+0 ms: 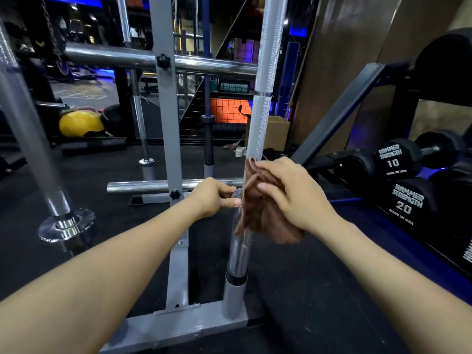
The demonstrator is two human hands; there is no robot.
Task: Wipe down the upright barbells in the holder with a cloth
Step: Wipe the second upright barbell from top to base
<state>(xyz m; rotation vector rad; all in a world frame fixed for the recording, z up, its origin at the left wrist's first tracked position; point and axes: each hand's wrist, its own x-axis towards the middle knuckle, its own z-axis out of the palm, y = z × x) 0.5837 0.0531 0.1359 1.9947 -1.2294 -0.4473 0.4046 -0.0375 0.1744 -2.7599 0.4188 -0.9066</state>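
At the near bar, low down: both my hands are in on it, close together, either side of the shaft.
Right hand (pixel 293 192): wrapped over the brown cloth (pixel 265 213), fingers curled, pressing it against the barbell (pixel 258 123) where the knurled shaft meets the smooth sleeve.
Cloth: bunched and folded around the right side of the bar, a loose edge poking up above my fingers, the bulk hanging below my palm.
Left hand (pixel 214 198): thumb and fingers closed round the bar from the left, fingertips just touching the cloth's edge.
Barbell: standing upright, slightly tilted in this view, its lower end dropped into a grey tube of the holder (pixel 178 320).
Holder: grey frame on the black floor (pixel 306 290), a grey upright post (pixel 166 123) just left of my bar, with black knobs on it.
Left edge: a second barbell (pixel 28 139) leaning across, its shiny collar low down, well apart from my hands.
Further back: two more bars standing on end behind the post, and chrome horizontal rails crossing it.
Right side: black dumbbells (pixel 401 175) on a rack, marked 10 and 20.
Far left background: a yellow ball (pixel 80 123) on the floor.
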